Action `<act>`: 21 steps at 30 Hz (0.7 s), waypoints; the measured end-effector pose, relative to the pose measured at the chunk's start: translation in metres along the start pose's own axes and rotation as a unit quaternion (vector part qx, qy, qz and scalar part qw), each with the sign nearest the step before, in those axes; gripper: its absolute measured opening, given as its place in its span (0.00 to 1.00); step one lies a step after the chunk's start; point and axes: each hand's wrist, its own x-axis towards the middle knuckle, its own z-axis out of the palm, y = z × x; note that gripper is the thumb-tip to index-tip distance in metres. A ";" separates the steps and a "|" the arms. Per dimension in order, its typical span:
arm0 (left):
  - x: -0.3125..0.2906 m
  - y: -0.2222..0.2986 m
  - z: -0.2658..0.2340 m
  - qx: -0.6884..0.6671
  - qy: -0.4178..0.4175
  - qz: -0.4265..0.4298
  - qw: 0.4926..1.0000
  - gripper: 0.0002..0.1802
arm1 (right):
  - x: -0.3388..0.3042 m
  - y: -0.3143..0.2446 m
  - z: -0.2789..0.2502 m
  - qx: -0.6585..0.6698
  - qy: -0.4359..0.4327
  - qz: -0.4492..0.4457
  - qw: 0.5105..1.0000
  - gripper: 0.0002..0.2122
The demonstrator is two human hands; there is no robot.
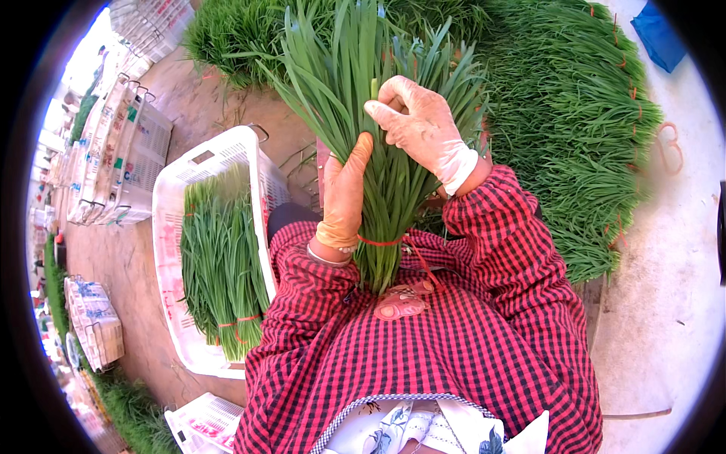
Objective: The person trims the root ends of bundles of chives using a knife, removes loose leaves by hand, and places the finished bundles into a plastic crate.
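Head: left hand [345,189] grips one bundle [389,185]; right hand [427,125], one stem [374,88].

Bright light burns out to white at the upper left of the frame and washes the pale floor [654,318] at right. Blue fringes the black, curved fisheye rim; hazy smudges blur patches at right and inside the white basket [164,253].
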 end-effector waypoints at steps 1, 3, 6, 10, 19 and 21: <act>0.001 0.001 -0.001 0.003 0.010 -0.005 1.000 0.21 | -0.003 -0.003 -0.002 0.044 -0.007 0.017 0.999 0.13; 0.002 0.004 -0.003 0.011 0.030 -0.016 0.999 0.20 | -0.007 -0.004 -0.006 0.127 -0.005 0.039 0.991 0.11; 0.006 0.001 -0.007 0.013 0.041 0.021 0.999 0.20 | -0.013 0.003 -0.010 0.176 0.026 0.058 0.982 0.10; 0.005 0.010 -0.012 0.013 0.041 0.007 0.999 0.19 | -0.027 -0.001 -0.011 0.185 0.043 0.062 0.980 0.11; 0.026 0.017 -0.041 0.015 0.101 0.029 0.994 0.21 | -0.074 -0.038 -0.011 0.279 0.004 0.046 0.959 0.06; 0.031 0.018 -0.051 0.014 0.116 0.029 0.993 0.21 | -0.081 -0.036 -0.012 0.323 0.007 0.046 0.945 0.05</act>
